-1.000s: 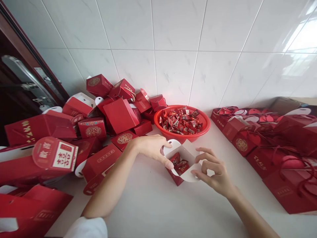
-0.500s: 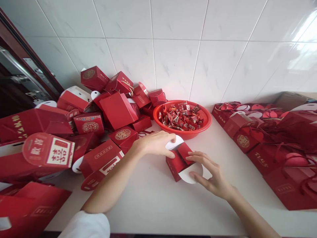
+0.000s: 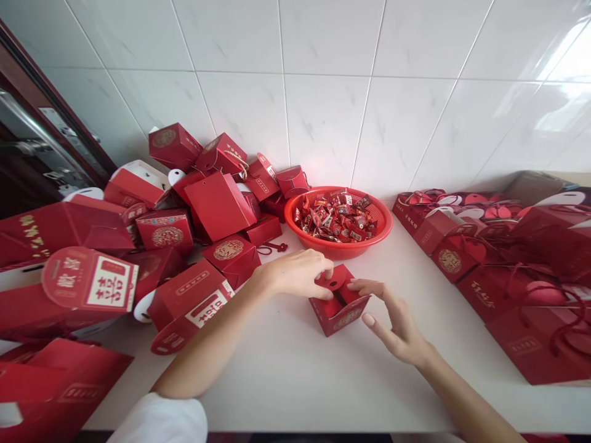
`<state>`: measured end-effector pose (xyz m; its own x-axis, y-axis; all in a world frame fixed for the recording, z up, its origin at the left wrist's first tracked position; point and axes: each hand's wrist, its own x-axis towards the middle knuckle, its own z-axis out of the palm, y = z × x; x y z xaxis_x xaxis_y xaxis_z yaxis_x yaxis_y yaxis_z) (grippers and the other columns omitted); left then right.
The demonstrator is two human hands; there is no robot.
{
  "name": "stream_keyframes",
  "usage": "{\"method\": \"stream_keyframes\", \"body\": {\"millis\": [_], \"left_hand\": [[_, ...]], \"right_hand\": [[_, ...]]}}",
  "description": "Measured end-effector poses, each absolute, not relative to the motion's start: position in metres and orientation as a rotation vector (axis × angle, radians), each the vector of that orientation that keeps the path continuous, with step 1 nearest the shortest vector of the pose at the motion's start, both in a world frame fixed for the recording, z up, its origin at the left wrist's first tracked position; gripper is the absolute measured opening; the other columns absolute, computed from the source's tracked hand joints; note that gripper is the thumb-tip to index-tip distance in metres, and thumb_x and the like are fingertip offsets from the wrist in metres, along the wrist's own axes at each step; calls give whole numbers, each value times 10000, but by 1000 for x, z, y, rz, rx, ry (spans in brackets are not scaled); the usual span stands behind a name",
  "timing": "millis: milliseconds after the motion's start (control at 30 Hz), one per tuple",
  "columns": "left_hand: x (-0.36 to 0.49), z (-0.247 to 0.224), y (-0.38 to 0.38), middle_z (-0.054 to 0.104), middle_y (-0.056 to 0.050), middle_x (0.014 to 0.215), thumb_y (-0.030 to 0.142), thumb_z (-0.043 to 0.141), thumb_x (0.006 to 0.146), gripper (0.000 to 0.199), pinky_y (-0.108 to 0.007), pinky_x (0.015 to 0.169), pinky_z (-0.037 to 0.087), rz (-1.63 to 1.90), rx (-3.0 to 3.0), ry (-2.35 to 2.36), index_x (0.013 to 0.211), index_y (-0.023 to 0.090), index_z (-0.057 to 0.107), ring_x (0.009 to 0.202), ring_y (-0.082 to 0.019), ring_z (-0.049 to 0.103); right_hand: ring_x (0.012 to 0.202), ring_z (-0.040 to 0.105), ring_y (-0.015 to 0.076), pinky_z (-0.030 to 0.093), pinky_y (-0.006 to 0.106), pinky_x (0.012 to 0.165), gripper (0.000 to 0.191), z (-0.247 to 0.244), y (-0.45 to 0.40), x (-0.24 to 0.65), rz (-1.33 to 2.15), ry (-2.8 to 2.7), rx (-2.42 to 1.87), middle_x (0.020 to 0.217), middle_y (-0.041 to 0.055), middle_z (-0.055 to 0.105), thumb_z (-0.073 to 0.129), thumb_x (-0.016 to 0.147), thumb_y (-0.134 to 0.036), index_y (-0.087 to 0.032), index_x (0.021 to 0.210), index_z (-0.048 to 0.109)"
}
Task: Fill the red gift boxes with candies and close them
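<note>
The small red box [image 3: 330,319] stood upright on the white table [image 3: 277,381], directly between the two hands, one corner turned toward the wearer. Its rounded top flap [image 3: 339,275], pierced by a dark hole, lay folded inward over the far part of the opening, and a dark gap showed beside it across the top.

The left hand [image 3: 295,275] reached over the box's left far corner. Its thumb tip rested on the top near the flap and its index finger bent just beyond; these two tips stood apart, but whether they pinched the card could not be told, and the other fingers were hidden.

The right hand [image 3: 399,326] was spread: the forefinger's tip touched the right top edge, while the thumb stood away from it, just beside the box's patterned side.

Just behind the box sat a red plastic basket [image 3: 339,251] of wrapped sweets [image 3: 339,218]. A jumbled pile of red boxes [image 3: 221,206] lay to the left, and rows of red gift boxes [image 3: 535,347] stood to the right. Behind rose a tiled wall [image 3: 327,37].
</note>
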<state>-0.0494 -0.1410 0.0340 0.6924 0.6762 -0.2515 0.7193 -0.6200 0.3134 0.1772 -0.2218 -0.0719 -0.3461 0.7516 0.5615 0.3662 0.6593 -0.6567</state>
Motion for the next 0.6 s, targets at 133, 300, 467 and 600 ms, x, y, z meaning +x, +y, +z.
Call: {"method": "stream_keyframes", "body": {"millis": [133,300,467,600], "left_hand": [[-53,32,-140,673,-58,1026,491,514,908,321,-315,748,448,-114,2490,1060,917,229,699,954,-249,648],[-53,33,-141,630,-68,1127,608,418,936,471,-331,806,452,-116,2435,1110,986,244,714,1041,-262,626],[-48,35,-143,651,-70,930,570,326,981,513,-329,709,430,-103,2446,1110,795,193,619,858,-235,638],[-45,32,-145,633,-59,914,585,366,965,481,-330,694,416,-64,2442,1112,765,199,572,825,-225,628]], "right_hand": [[1157,653,242,563,410,951,244,-82,-219,171,450,-1795,-1022,1226,114,666,577,976,-309,-250,1203,509],[1068,678,227,577,398,892,143,-88,-215,167,452,-1711,-1100,1201,113,668,572,975,-329,-243,1070,509],[1055,679,230,576,383,869,108,-79,-215,166,391,-1778,-1106,1164,109,668,525,998,-313,-241,1034,597],[1104,669,241,573,389,896,191,-77,-215,165,405,-1840,-1114,1195,120,657,488,1017,-330,-244,1067,651]]}}
